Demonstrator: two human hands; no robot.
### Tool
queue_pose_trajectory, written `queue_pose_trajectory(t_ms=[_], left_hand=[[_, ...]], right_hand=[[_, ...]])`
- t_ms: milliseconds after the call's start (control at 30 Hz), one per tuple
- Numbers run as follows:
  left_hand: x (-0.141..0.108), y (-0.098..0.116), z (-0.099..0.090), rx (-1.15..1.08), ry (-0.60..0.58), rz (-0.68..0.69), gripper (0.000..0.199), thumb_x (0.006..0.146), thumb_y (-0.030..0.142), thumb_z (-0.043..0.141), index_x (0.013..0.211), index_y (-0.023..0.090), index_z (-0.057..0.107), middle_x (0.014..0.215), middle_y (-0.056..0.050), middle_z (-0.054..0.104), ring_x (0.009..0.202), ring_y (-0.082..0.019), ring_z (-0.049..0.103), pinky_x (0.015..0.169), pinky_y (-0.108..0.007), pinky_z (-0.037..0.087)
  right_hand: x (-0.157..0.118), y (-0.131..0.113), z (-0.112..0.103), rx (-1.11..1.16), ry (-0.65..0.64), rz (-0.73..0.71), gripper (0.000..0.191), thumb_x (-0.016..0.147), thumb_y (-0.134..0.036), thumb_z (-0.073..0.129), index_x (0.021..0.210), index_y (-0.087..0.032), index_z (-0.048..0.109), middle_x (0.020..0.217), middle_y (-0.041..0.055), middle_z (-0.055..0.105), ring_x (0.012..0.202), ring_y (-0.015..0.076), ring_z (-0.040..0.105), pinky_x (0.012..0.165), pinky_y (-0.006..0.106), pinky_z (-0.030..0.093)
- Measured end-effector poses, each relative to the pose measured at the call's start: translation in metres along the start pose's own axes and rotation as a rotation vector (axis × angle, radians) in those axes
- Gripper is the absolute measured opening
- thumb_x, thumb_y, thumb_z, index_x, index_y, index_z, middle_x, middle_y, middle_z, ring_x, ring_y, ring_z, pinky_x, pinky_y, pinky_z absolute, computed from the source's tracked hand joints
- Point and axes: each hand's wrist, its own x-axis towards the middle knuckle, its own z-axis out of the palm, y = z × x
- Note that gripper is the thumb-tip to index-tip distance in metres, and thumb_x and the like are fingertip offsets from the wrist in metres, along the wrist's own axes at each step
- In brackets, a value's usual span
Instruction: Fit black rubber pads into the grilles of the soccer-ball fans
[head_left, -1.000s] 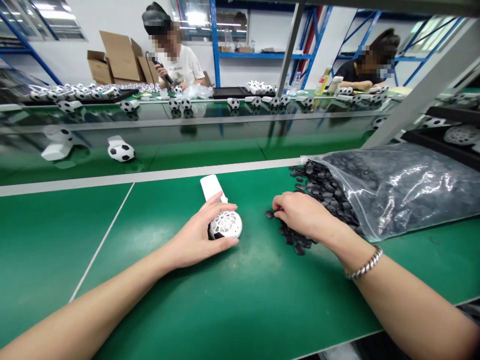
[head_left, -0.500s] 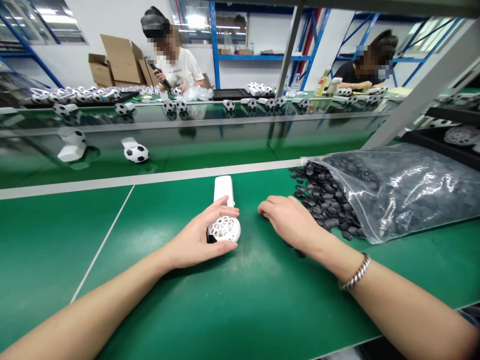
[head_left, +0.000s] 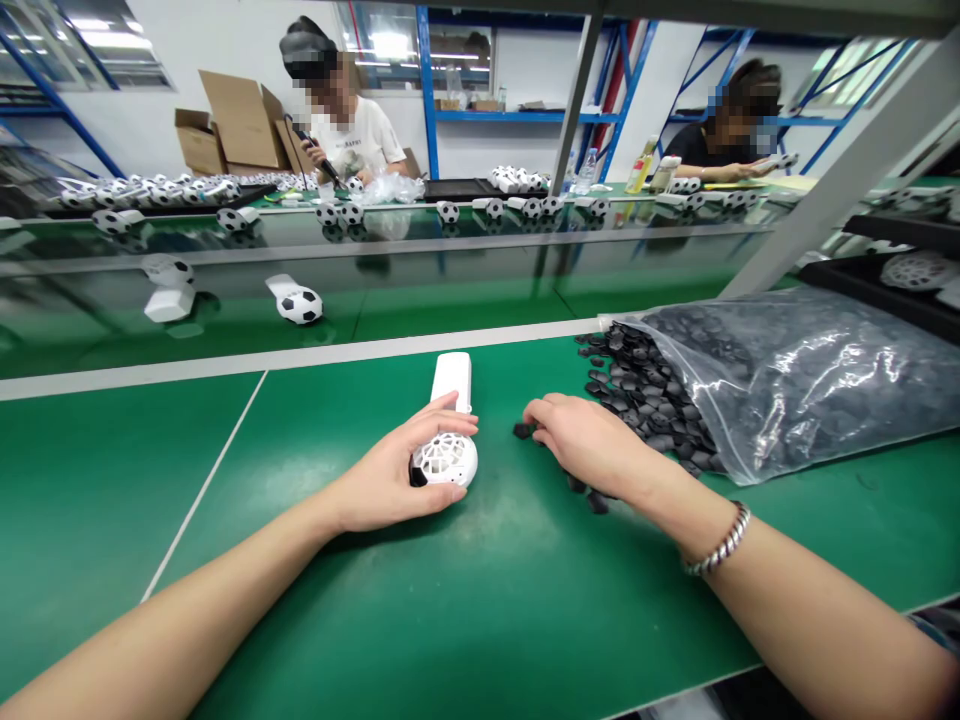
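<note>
My left hand (head_left: 390, 465) curls around the round end of a white handheld fan (head_left: 452, 382) lying on the green table. Its white openwork grille (head_left: 448, 458) has a football pattern and faces up, with a black patch at its left edge. To the right, my right hand (head_left: 581, 440) is low over the table, fingers bent and closed at a small black plastic piece (head_left: 521, 431) by the fingertips. Part of the grip is hidden. More loose black pieces (head_left: 598, 502) lie below this hand, partly covered by it.
A clear plastic bag (head_left: 817, 385) spills a heap of black pieces (head_left: 649, 390) at the right. Beyond the pale strip, a belt carries football-patterned fans (head_left: 299, 304). Black trays (head_left: 862, 280) stand far right, by a slanted post (head_left: 795, 200). Two people (head_left: 367, 135) work across the line.
My right hand has shifted slightly right, and the black piece at its fingertips now shows. The left hand stays around the fan. On the belt, the nearer fans have moved right.
</note>
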Motion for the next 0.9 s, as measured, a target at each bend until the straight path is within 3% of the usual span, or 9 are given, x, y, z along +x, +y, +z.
queue_pose_trajectory(t_ms=[167, 333, 433, 667, 900], left_hand=[[0.000, 0.000, 0.001, 0.025, -0.001, -0.003, 0.046, 0.074, 0.026, 0.061, 0.117, 0.028, 0.045, 0.137, -0.002, 0.040, 0.137, -0.023, 0.012, 0.110, -0.046, 0.017], [-0.002, 0.003, 0.008, 0.033, 0.089, -0.157, 0.055, 0.069, 0.026, 0.065, 0.120, 0.028, 0.045, 0.147, -0.006, 0.010, 0.136, -0.032, 0.009, 0.107, -0.052, 0.020], [-0.002, 0.003, 0.009, -0.005, 0.121, -0.204, 0.055, 0.066, 0.028, 0.068, 0.117, 0.028, 0.048, 0.142, -0.007, 0.014, 0.134, -0.032, 0.015, 0.107, -0.050, 0.023], [-0.002, -0.005, -0.001, -0.136, -0.040, -0.072, 0.059, 0.067, 0.017, 0.062, 0.121, 0.032, 0.044, 0.142, -0.002, 0.021, 0.133, -0.027, 0.023, 0.107, -0.044, 0.026], [0.000, -0.004, -0.002, -0.122, -0.065, -0.035, 0.060, 0.065, 0.011, 0.059, 0.120, 0.030, 0.044, 0.143, -0.003, 0.022, 0.131, -0.027, 0.027, 0.106, -0.044, 0.028]], right_hand=[[-0.003, 0.002, -0.006, 0.069, -0.075, -0.002, 0.015, 0.082, -0.023, 0.056, 0.096, -0.020, 0.058, 0.095, 0.0063, 0.059, 0.087, 0.0196, 0.058, 0.065, 0.025, 0.041], [-0.002, 0.007, -0.003, 0.125, -0.087, -0.001, 0.011, 0.081, -0.017, 0.055, 0.091, -0.019, 0.058, 0.091, 0.0047, 0.059, 0.081, 0.0168, 0.058, 0.066, 0.024, 0.040], [0.000, 0.009, -0.003, 0.153, -0.081, -0.038, 0.006, 0.079, -0.016, 0.056, 0.083, -0.019, 0.060, 0.086, 0.0034, 0.059, 0.076, 0.0148, 0.056, 0.067, 0.023, 0.040], [-0.003, -0.002, -0.007, 0.417, 0.156, -0.331, 0.009, 0.086, -0.019, 0.051, 0.084, -0.019, 0.060, 0.084, 0.0009, 0.060, 0.079, 0.0125, 0.054, 0.072, 0.024, 0.042], [-0.008, -0.019, 0.008, 0.507, 0.186, -0.578, 0.015, 0.089, -0.020, 0.046, 0.094, -0.020, 0.061, 0.095, 0.0032, 0.061, 0.092, 0.0135, 0.054, 0.081, 0.027, 0.041]])
